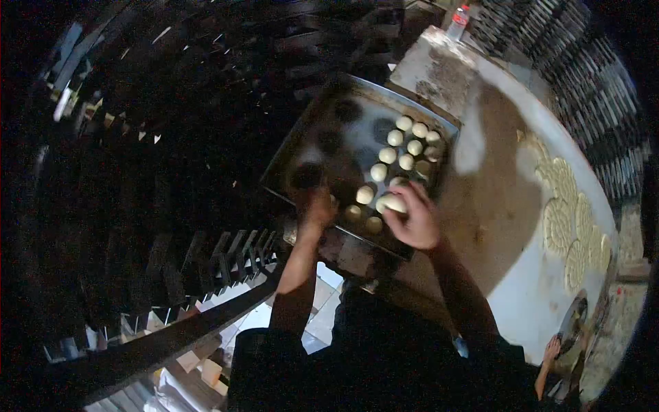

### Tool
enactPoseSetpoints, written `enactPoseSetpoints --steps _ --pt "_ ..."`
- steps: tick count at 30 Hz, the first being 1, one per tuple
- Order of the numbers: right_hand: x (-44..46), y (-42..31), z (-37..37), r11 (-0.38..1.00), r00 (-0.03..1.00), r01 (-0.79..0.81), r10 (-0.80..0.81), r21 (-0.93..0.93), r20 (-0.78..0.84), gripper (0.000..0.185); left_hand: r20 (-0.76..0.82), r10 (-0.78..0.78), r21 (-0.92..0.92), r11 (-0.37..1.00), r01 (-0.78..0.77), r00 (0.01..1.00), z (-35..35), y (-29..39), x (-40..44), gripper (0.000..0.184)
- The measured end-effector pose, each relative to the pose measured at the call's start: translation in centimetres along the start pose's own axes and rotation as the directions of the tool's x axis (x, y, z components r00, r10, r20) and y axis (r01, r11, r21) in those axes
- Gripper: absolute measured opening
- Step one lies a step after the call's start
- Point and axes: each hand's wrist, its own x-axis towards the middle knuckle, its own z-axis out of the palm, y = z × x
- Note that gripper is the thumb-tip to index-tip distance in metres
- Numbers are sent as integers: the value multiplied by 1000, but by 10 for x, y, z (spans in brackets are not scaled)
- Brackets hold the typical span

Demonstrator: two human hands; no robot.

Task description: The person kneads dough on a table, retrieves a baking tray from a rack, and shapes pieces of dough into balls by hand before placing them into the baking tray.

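A dark metal baking tray (357,237) lies at a slant in front of me, with rows of round, pale dough balls (388,155) on its right half. My right hand (417,218) is closed around a dough ball (391,203) just above the tray's near right part. At the tray's near left edge is my left hand (317,207). Its fingers are in deep shadow, so their grip is hidden. Several dark round marks (349,110) show on the tray's left half.
A light worktable (508,302) curves away on the right, bearing flat, patterned dough pieces (564,213). A plastic bottle (458,22) stands at its far end. Another person's hand (552,350) is by a round dish (573,323) at lower right. Dark slatted racks (226,254) flank the left.
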Motion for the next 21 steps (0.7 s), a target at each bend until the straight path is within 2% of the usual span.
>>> enactPoseSetpoints --steps 1,2,3,5,6,7,8,9,10,11,12,13,14,16,17,18,20,21 --pt "19 2 28 1000 997 -16 16 7 73 32 -44 17 16 1000 -16 999 16 -18 4 47" --pt "31 16 62 989 998 17 -26 146 62 34 -53 27 46 999 -25 998 21 -22 5 47" --pt "38 33 86 996 978 -71 59 55 201 35 -62 38 76 997 -34 997 26 -26 7 48" --pt "28 65 110 936 958 222 -157 -272 241 32 6 49 124 991 -49 999 12 -6 3 52" --pt "21 58 100 948 964 189 -131 -254 231 29 45 52 126 990 -57 998 -3 10 2 57" --pt "8 53 83 975 976 166 -141 -149 163 27 85 55 126 990 -66 995 -20 27 1 61" --pt "-9 54 59 988 986 145 -141 -44 83 26 363 -11 122 992 -36 932 -35 29 6 66" --pt "-31 59 33 990 992 129 -129 58 -12 24 293 16 97 994 -47 956 -33 28 1 72" --pt "-63 70 3 952 985 119 -149 -282 -87 20 221 44 73 995 -61 974 -31 26 -4 78" --pt "-97 86 -31 803 973 54 -176 -593 -149 16 180 20 199 978 -56 983 -34 56 4 80" --pt "-126 104 -62 850 946 -143 -32 -506 -322 13 133 12 315 947 -54 991 -45 100 11 82" --pt "-158 120 -91 860 870 -331 119 -388 -479 11 86 22 419 906 -56 996 -45 143 19 84" --pt "-195 138 -112 790 829 -452 199 -415 -523 12 122 233 236 938 -256 965 -29 184 35 89" --pt "-275 180 -144 604 709 -668 340 -435 -617 15 153 456 -205 883 -423 877 30 290 60 88" --pt "-319 193 -158 561 690 -696 351 -449 -633 16 281 540 -500 788 -359 793 88 333 74 83" --pt "-363 201 -168 524 678 -715 360 -462 -641 17 376 626 -728 656 -201 683 147 374 87 78" --pt "-425 192 -189 475 638 -759 405 -445 -655 19 703 592 -687 708 163 395 213 461 100 67" --pt "-448 178 -203 458 604 -787 437 -413 -667 21 653 600 -624 772 -120 462 286 472 118 66"
